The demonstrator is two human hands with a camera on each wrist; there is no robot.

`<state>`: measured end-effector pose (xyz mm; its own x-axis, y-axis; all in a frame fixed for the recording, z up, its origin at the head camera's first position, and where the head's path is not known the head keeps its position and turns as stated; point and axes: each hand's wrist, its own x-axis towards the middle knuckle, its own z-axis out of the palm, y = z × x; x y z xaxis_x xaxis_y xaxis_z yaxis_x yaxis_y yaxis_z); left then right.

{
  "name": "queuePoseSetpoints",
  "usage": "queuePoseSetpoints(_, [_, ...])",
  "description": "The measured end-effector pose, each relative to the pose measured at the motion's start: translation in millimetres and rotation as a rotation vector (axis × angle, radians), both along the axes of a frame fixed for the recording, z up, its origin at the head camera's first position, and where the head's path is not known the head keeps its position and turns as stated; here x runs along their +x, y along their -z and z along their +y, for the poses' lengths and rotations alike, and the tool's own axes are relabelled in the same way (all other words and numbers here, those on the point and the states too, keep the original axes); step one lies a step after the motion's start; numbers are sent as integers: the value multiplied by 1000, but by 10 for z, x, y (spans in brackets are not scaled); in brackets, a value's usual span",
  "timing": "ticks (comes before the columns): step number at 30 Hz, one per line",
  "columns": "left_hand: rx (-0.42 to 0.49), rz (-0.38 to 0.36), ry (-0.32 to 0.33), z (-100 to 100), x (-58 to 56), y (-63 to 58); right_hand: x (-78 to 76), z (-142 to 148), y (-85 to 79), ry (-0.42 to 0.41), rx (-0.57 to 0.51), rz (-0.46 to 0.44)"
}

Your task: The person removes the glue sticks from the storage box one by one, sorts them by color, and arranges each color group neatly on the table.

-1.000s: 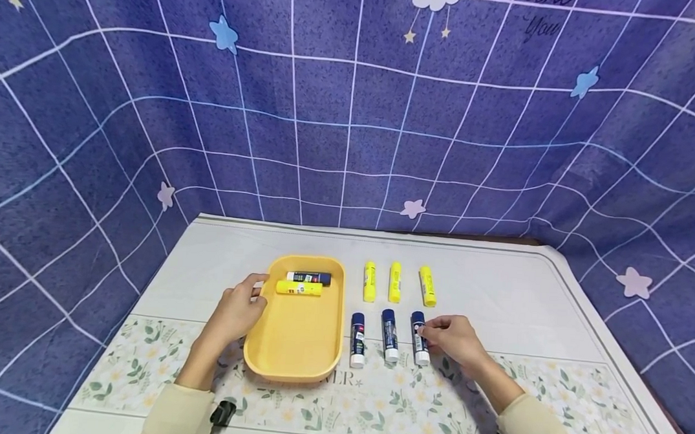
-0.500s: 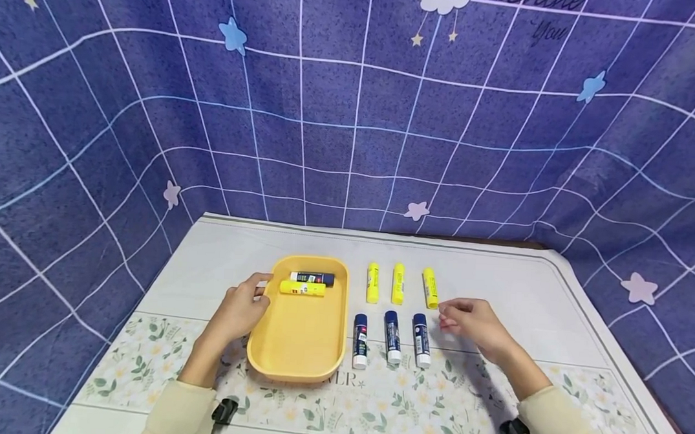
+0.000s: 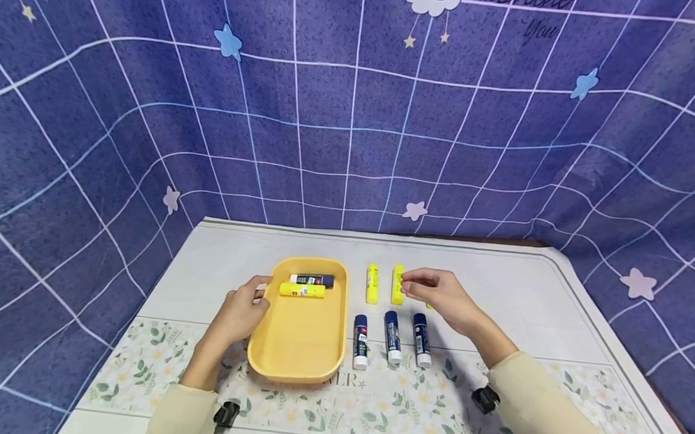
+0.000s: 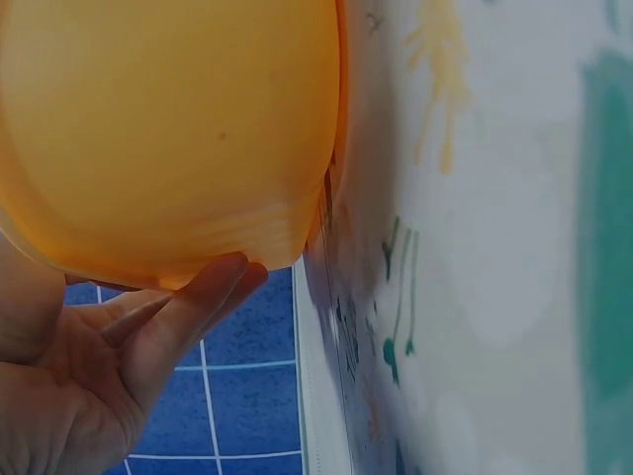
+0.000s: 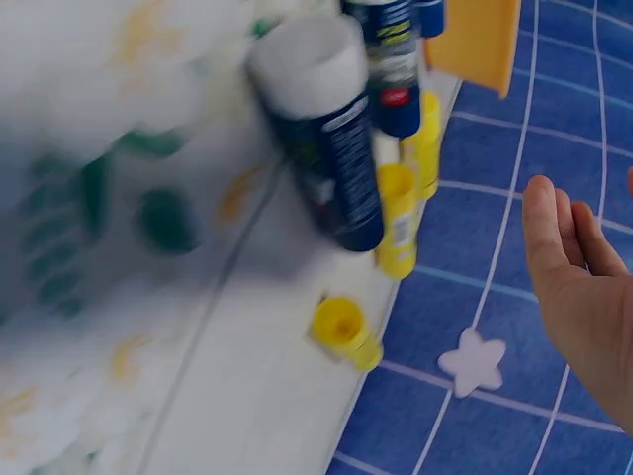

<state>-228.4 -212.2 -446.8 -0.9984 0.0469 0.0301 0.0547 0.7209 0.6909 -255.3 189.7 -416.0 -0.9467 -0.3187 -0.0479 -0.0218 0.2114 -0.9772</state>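
Observation:
My left hand (image 3: 241, 309) grips the left rim of the yellow tray (image 3: 298, 334), thumb and fingers at its edge. Inside lie a navy glue stick (image 3: 318, 280) and a yellow glue stick (image 3: 302, 291), side by side near the far end. My right hand (image 3: 445, 299) hovers by the middle yellow glue stick (image 3: 398, 277), which its fingertips overlap in the head view. Its fingers (image 5: 546, 223) look fairly straight in the right wrist view, holding nothing. Another yellow glue stick (image 3: 372, 284) lies left of it; a third (image 5: 341, 327) is mostly hidden under the hand in the head view.
In front of the yellow row, three navy glue sticks with white ends, one of them the right-hand navy stick (image 3: 421, 340), lie in a row. A white table with a floral band (image 3: 327, 410) carries everything. Behind it hangs a blue curtain (image 3: 321, 151).
My right hand let go of the right-hand navy glue stick, drew back to the right, then moved up and left over the yellow row. My left hand stays at the tray.

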Motion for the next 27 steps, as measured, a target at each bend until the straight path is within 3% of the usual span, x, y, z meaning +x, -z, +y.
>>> queuePoseSetpoints(10, [9,5,-9,18,6,-11,-98,-404,-227,-48,-31,20])
queuePoseSetpoints(27, [8,3,-16,9,-2,3,-405,-1070,-305,-111,-81,11])
